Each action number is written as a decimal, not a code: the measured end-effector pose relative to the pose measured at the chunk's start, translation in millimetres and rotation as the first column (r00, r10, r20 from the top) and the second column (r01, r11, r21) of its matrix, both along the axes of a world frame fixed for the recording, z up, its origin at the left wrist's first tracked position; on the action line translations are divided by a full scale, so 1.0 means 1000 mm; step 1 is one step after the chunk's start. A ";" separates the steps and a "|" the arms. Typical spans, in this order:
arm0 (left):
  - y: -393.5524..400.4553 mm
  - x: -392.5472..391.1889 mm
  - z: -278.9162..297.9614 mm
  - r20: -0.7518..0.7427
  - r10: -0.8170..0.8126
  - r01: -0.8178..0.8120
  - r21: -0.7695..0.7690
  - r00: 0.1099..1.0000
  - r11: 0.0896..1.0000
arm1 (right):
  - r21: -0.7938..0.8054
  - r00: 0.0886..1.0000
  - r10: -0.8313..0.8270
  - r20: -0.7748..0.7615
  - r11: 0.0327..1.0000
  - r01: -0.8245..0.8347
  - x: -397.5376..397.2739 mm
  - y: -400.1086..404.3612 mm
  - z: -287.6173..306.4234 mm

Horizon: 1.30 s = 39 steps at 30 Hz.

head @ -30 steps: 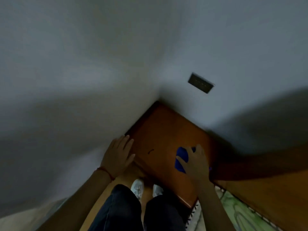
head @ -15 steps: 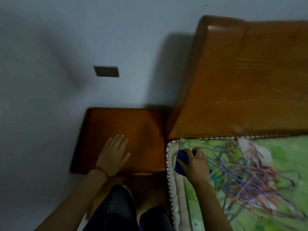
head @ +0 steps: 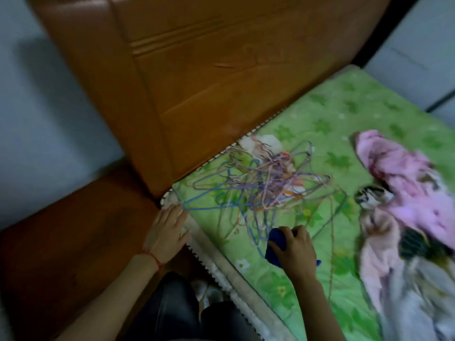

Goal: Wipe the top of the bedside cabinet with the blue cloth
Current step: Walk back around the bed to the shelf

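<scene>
The bedside cabinet (head: 73, 232) has a dark reddish wooden top and fills the lower left. My left hand (head: 167, 232) lies flat with fingers spread at the cabinet's right edge, touching the corner of the mattress. My right hand (head: 295, 247) is over the bed, well to the right of the cabinet, with its fingers closed around the bunched blue cloth (head: 277, 244). Most of the cloth is hidden under the hand.
A tall wooden headboard (head: 197, 82) rises behind the bed. The green patterned mattress (head: 344, 124) carries a tangled pile of wire hangers (head: 258, 183) just beyond my right hand, and pink and patterned clothes (head: 406, 193) at the right. My dark trousers show below.
The view has swung right from the cabinet corner to the bed. My right hand with the cloth has left the cabinet top and is over the mattress; my left hand slid to the cabinet's right edge.
</scene>
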<state>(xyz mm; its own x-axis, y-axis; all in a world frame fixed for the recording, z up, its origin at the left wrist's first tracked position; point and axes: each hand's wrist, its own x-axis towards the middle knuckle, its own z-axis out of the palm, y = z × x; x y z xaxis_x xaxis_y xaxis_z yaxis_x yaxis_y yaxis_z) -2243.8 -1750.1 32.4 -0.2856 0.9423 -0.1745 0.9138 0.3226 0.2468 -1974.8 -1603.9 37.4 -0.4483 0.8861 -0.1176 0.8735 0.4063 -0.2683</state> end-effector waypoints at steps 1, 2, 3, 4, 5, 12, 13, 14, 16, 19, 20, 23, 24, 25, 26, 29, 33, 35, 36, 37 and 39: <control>0.011 0.005 -0.001 0.003 -0.057 0.057 -0.002 0.998 0.998 | 0.004 0.998 -0.061 -0.001 0.998 0.061 0.014 -0.004 0.000; 0.021 0.010 -0.002 0.002 -0.112 0.112 -0.005 0.994 0.994 | 0.005 0.993 -0.119 -0.002 0.993 0.119 0.027 -0.009 0.001; 0.031 0.015 -0.003 0.002 -0.168 0.169 -0.011 0.986 0.986 | 0.009 0.984 -0.176 -0.007 0.984 0.176 0.039 -0.015 0.001; 0.041 0.021 -0.002 0.001 -0.227 0.227 -0.007 0.974 0.974 | 0.010 0.972 -0.237 -0.010 0.972 0.237 0.052 -0.021 0.001; 0.050 0.027 -0.003 0.004 -0.281 0.281 0.005 0.960 0.960 | 0.007 0.954 -0.299 -0.009 0.954 0.299 0.063 -0.029 0.001; 0.092 0.075 0.001 -0.021 -0.565 0.565 -0.011 0.825 0.825 | 0.010 0.790 -0.613 0.004 0.790 0.613 0.140 -0.099 -0.003; 0.095 0.084 0.002 -0.032 -0.589 0.589 -0.008 0.808 0.808 | 0.011 0.763 -0.647 0.007 0.763 0.647 0.152 -0.110 -0.003; 0.096 0.093 0.002 -0.041 -0.607 0.608 0.011 0.793 0.794 | 0.006 0.736 -0.677 0.012 0.736 0.677 0.163 -0.121 -0.004; 0.097 0.113 0.001 -0.024 -0.638 0.639 0.001 0.769 0.770 | -0.008 0.688 -0.725 0.010 0.688 0.725 0.184 -0.144 -0.005; 0.093 0.150 0.000 -0.057 -0.707 0.705 -0.043 0.705 0.708 | -0.012 0.621 -0.784 0.003 0.621 0.784 0.217 -0.177 -0.007; 0.092 0.164 0.000 -0.046 -0.733 0.730 -0.069 0.679 0.680 | -0.013 0.594 -0.805 0.002 0.594 0.805 0.229 -0.188 -0.008; 0.083 0.217 0.002 -0.059 -0.782 0.781 -0.048 0.620 0.623 | -0.014 0.528 -0.849 0.006 0.528 0.849 0.268 -0.223 -0.010; 0.079 0.237 0.002 -0.054 -0.796 0.795 -0.034 0.603 0.605 | -0.017 0.507 -0.862 0.020 0.506 0.862 0.281 -0.236 -0.010; 0.075 0.257 0.002 -0.047 -0.811 0.811 -0.023 0.583 0.584 | -0.021 0.483 -0.875 0.034 0.483 0.875 0.295 -0.248 -0.009; 0.071 0.279 0.004 -0.053 -0.828 0.829 -0.015 0.558 0.559 | -0.023 0.460 -0.887 0.040 0.459 0.888 0.309 -0.261 -0.009; 0.059 0.344 0.006 -0.077 -0.886 0.889 -0.012 0.457 0.459 | -0.034 0.372 -0.927 0.039 0.371 0.928 0.351 -0.301 -0.007; 0.045 0.422 0.008 -0.085 -0.950 0.952 -0.031 0.302 0.305 | -0.038 0.223 -0.973 0.067 0.221 0.975 0.396 -0.355 -0.005; 0.040 0.457 0.010 -0.092 -0.969 0.972 -0.029 0.229 0.232 | -0.041 0.138 -0.987 0.080 0.135 0.990 0.412 -0.379 -0.005; 0.038 0.475 0.010 -0.096 -0.977 0.981 -0.023 0.192 0.195 | -0.040 0.093 -0.992 0.087 0.090 0.995 0.418 -0.390 -0.004; 0.037 0.493 0.010 -0.100 -0.983 0.988 -0.018 0.152 0.155 | -0.037 0.046 -0.995 0.090 0.043 0.998 0.424 -0.401 -0.004; 0.034 0.529 0.010 -0.103 -0.992 0.997 -0.014 0.072 0.074 | -0.032 -0.049 -0.995 0.083 -0.052 0.998 0.434 -0.421 -0.004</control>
<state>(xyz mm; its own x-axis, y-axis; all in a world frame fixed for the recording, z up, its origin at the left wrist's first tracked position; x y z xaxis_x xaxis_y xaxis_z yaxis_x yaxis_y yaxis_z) -1715.3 -1716.1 42.6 0.9153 0.3706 -0.1577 0.3929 -0.9078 0.1467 -1540.7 -2025.1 33.5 0.9023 0.3905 -0.1828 0.3526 -0.9123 -0.2082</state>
